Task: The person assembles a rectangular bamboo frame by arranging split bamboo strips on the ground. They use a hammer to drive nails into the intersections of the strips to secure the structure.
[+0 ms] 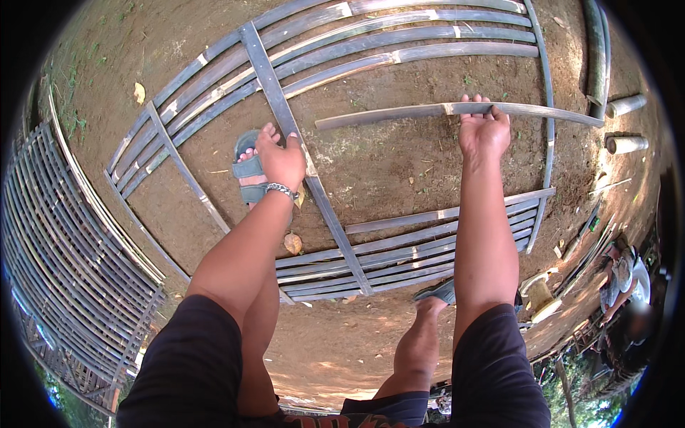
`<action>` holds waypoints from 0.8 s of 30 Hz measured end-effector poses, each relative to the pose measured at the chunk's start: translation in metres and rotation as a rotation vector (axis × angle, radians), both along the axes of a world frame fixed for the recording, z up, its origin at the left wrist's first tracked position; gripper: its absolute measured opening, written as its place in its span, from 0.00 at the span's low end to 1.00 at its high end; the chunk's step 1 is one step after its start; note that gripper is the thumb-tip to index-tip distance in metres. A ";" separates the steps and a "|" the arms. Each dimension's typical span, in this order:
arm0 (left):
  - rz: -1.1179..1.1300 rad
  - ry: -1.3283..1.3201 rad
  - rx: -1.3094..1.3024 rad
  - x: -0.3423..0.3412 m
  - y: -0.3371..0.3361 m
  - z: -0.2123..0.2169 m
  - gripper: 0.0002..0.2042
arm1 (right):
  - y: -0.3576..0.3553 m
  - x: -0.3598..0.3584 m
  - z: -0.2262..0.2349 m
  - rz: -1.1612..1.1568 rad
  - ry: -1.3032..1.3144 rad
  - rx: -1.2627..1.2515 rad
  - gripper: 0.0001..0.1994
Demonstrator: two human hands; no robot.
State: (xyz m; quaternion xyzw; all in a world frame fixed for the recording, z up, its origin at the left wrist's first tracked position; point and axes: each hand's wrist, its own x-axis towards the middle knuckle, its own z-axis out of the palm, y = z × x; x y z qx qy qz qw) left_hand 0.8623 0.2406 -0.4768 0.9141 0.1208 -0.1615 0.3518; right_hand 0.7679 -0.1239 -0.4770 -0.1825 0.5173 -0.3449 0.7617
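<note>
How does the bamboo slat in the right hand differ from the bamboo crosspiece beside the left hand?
The held slat is gripped by the right hand; the crosspiece is beside the left hand, contact unclear.
The held slat runs roughly side to side; the crosspiece slants from upper left down toward the middle.
The crosspiece overlaps other bamboo slats; the held slat's left end stops short of the crosspiece.
Both are long, narrow and greyish.

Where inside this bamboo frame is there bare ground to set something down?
Bare soil lies between the middle crosspiece, the bamboo slat in the right hand, and the nearer slats. It's crowded among the farther slats and just left of the crosspiece, where the left hand and a sandal are.
</note>
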 end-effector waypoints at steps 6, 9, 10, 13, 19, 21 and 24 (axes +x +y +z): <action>0.001 0.038 -0.060 -0.003 -0.004 -0.007 0.35 | 0.029 0.052 -0.028 0.030 0.033 0.098 0.14; 0.025 0.041 -0.070 0.000 -0.009 -0.008 0.36 | 0.044 0.067 -0.037 0.029 0.060 0.136 0.13; 0.020 0.028 -0.054 0.002 -0.011 -0.012 0.37 | 0.047 0.069 -0.040 0.039 0.006 0.186 0.15; 0.029 0.087 0.027 0.011 -0.021 -0.002 0.39 | 0.069 0.084 -0.034 0.070 0.135 0.150 0.21; 0.224 0.123 -0.064 0.025 -0.025 -0.011 0.46 | 0.093 0.103 -0.023 0.518 0.616 -0.004 0.24; 0.314 0.141 -0.201 0.037 -0.023 -0.015 0.48 | 0.092 0.107 -0.029 0.556 0.699 -0.019 0.17; 0.419 0.214 -0.222 0.052 -0.031 -0.005 0.50 | 0.083 0.113 -0.025 0.612 0.778 0.036 0.16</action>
